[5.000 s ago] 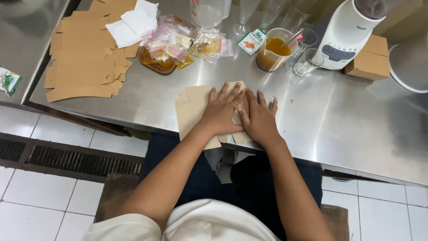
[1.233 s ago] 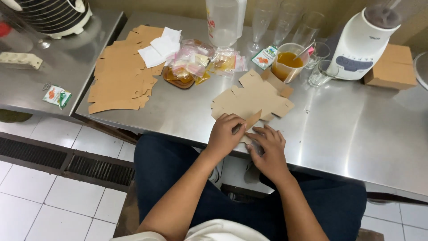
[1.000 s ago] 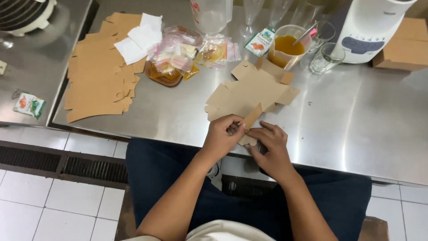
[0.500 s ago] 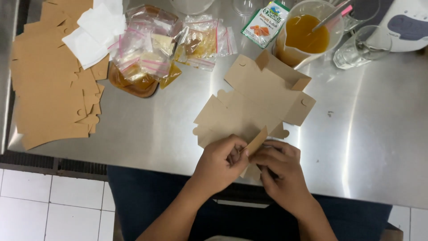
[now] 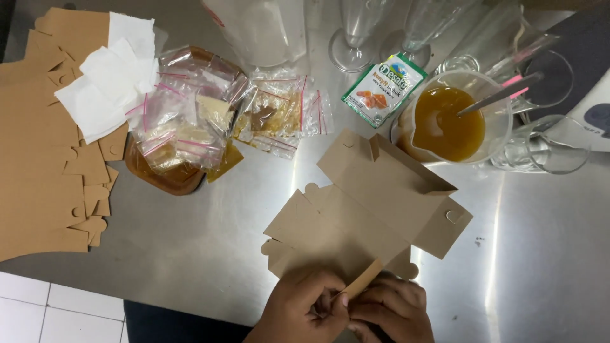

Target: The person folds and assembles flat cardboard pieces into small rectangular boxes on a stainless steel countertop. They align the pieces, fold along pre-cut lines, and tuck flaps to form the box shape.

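Two hands, left hand (image 5: 304, 308) and right hand (image 5: 391, 311), pinch one flap of the flat cardboard box blank (image 5: 368, 213) at the steel table (image 5: 190, 248) edge, grips seemingly tight.

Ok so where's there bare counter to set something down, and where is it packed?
Bare steel counter lies right of the unfolded brown box blank, and between that blank and the stack of flat cardboard. The far side is crowded: zip bags, measuring cup of amber liquid, glasses.
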